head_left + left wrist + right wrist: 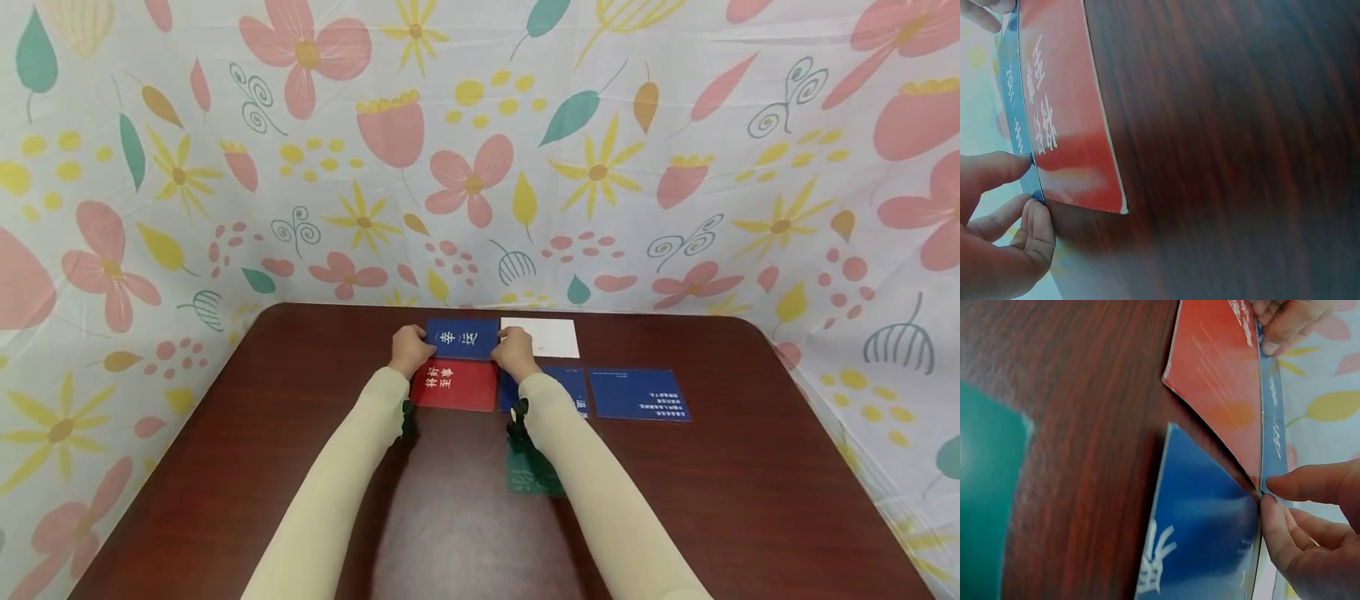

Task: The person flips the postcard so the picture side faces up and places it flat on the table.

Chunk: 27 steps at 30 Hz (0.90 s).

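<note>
Both hands are at a blue card (462,337) with white characters, close to the table's back edge. My left hand (410,350) pinches its left side between thumb and fingers, also seen close up in the left wrist view. On the opposite side, my right hand (516,353) pinches the near right corner. A red card (465,396) with white characters lies directly in front, its back edge right along the blue card's near edge. Beneath my right wrist, another blue card (1204,512) is partly hidden.
A white card (551,340) lies behind my right hand. Farther right is one more blue card (633,392) with small white print. The green card (531,473) sits nearer me, partly covered by my right forearm. A flowered cloth (472,183) hangs behind the brown table (225,467).
</note>
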Motion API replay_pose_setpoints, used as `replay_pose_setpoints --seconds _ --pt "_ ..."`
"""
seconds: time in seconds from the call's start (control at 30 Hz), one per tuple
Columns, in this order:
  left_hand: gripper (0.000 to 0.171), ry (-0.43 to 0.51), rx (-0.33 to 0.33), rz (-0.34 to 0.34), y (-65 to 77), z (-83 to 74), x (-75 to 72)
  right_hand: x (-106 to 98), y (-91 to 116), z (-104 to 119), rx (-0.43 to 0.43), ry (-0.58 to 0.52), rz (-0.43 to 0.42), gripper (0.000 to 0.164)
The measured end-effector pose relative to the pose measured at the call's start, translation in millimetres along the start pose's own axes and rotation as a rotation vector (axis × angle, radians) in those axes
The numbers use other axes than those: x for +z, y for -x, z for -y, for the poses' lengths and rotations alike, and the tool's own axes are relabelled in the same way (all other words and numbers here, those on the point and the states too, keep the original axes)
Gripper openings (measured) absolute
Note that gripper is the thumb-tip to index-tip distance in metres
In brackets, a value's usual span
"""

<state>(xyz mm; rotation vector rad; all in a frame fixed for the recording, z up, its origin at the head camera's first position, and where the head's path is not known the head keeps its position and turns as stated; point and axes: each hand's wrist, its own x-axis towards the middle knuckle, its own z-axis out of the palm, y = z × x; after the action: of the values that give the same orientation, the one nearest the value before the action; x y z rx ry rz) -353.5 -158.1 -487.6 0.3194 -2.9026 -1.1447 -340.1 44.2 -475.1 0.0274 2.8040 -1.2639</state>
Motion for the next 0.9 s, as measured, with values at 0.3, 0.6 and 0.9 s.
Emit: replay_pose_setpoints --seconds 0.3,0.6,0.9 --pt "0.039 0.003 0.099 -0.082 -24.0 10.8 15.0 -17.7 -1.3 -10.1 -0.042 -0.064 -0.022 0.039" --pt "0.028 0.2 0.152 -0.037 32.9 -61.7 10.6 -50.9 3.2 -24.5 -0.083 -0.09 -0.101 0.037" --pt "0.036 0.53 0.085 0.199 43.1 -87.0 28.6 -77.7 8.9 -45.4 -0.032 -0.121 -0.151 0.037"
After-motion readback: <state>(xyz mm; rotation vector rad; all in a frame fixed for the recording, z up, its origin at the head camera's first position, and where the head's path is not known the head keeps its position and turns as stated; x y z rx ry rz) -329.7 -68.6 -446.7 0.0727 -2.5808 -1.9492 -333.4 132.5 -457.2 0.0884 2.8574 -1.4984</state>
